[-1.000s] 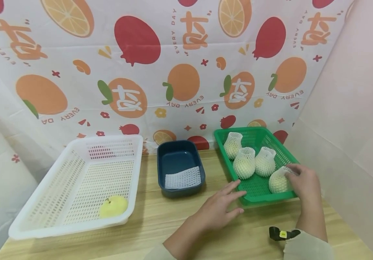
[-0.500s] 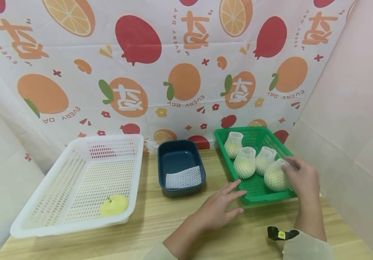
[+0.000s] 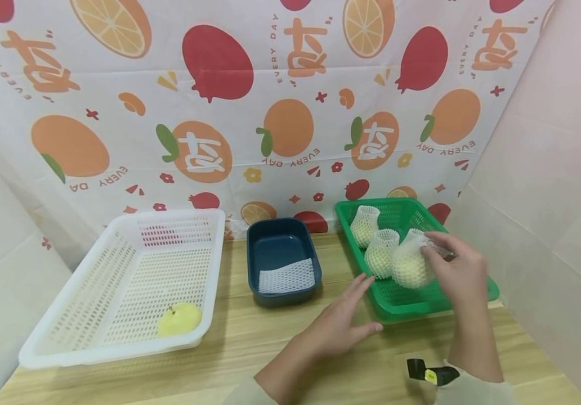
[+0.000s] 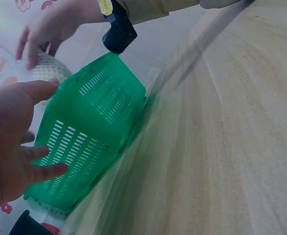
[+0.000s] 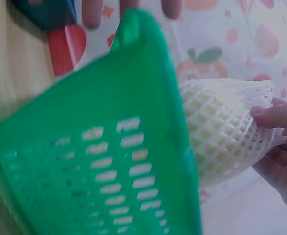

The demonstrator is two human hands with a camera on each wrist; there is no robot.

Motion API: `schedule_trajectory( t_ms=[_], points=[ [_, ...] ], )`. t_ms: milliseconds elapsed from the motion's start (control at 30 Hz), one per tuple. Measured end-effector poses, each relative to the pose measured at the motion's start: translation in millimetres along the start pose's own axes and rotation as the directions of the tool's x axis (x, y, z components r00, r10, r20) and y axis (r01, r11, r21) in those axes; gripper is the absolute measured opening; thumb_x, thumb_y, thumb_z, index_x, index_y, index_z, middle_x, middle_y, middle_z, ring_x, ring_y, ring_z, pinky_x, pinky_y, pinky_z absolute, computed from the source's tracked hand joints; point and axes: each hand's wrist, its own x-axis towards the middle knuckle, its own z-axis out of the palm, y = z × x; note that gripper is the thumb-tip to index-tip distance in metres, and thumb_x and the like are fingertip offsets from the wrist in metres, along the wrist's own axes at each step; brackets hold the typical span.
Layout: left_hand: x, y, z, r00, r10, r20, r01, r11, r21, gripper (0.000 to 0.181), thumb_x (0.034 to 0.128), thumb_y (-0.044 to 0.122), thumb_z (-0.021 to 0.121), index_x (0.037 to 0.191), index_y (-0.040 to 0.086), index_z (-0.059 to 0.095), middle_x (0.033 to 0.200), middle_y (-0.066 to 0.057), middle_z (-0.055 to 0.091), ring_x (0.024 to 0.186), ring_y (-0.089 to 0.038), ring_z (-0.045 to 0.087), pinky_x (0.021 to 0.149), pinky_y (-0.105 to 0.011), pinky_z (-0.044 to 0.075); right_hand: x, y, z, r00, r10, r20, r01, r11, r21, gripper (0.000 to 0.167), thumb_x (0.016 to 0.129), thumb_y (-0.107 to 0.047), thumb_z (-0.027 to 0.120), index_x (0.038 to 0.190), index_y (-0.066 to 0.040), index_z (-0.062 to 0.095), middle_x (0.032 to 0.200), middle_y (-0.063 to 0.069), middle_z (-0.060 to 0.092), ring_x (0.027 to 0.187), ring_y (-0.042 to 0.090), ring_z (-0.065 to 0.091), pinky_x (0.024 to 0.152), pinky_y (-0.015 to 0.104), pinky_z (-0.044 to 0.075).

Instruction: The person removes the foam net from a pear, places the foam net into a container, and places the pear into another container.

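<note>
Work booth, fruit-print cloth walls (image 3: pixel 255 79)

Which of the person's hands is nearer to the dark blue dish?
The left. The left hand is to the right of the dark blue dish, toward the person; the right hand is farther right, above the green basket, holding a netted fruit.

Fruit-printed white cloth (image 3: pixel 250 118) behind a wood-grain tabletop (image 3: pixel 235 349).

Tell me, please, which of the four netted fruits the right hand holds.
The frontmost netted fruit, partly hiding another in the head view: the right hand pinches its net, while the other three netted fruits sit in the green basket.
</note>
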Motion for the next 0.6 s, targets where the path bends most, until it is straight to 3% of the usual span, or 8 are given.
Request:
schedule_trajectory(
  t_ms=[133, 300, 400, 600],
  points=[
    [0.8, 1.3, -2.4, 0.996, -0.070, -0.056, 0.064, 0.993, -0.099, 0.089, 0.0882, 0.055, 0.066, 0.155, 0.044, 0.007, 0.165, 0.007, 0.013, 0.148, -0.022, 0.025, 0.112, -0.052, 0.035, -3.1, -13.4, 2.8, 0.994, -0.108, -0.034, 0.111, 0.991, 0.072, 0.023, 0.083, -0.003, 0.077, 0.105, -0.007, 0.076, 0.097, 0.011, 0.075, 0.076, -0.013, 0.057, 0.065, 0.005, 0.045],
    [3.0, 2.9, -4.9, 0.983, -0.106, -0.152, 0.064, 0.964, -0.259, 0.097, 0.0843, 0.046, 0.075, 0.155, 0.044, 0.008, 0.162, 0.009, 0.020, 0.144, -0.021, 0.032, 0.103, -0.043, 0.047, -8.0, -29.7, 3.3, 0.980, -0.194, -0.052, 0.200, 0.966, 0.160, 0.028, 0.078, 0.004, 0.079, 0.104, -0.006, 0.076, 0.096, 0.013, 0.074, 0.077, -0.010, 0.059, 0.068, 0.005, 0.046],
    [3.5, 4.0, -6.5, 0.969, -0.109, -0.220, 0.033, 0.946, -0.323, 0.102, 0.0819, 0.040, 0.079, 0.153, 0.047, 0.007, 0.160, 0.006, 0.024, 0.142, -0.022, 0.035, 0.101, -0.042, 0.049, -12.0, -38.9, 6.3, 0.972, -0.233, -0.032, 0.234, 0.947, 0.222, 0.031, 0.075, 0.007, 0.080, 0.103, -0.005, 0.076, 0.097, 0.010, 0.073, 0.078, -0.005, 0.060, 0.067, 0.007, 0.048],
    [1.9, 6.0, -9.0, 0.934, -0.043, -0.356, -0.066, 0.956, -0.287, 0.107, 0.0781, 0.041, 0.082, 0.155, 0.041, 0.009, 0.156, 0.005, 0.031, 0.139, -0.018, 0.037, 0.103, -0.044, 0.047, -19.8, -55.4, 16.7, 0.949, -0.309, 0.057, 0.278, 0.911, 0.304, 0.033, 0.073, 0.009, 0.081, 0.102, -0.005, 0.076, 0.093, 0.011, 0.074, 0.075, 0.000, 0.061, 0.063, 0.011, 0.051]
  ],
)
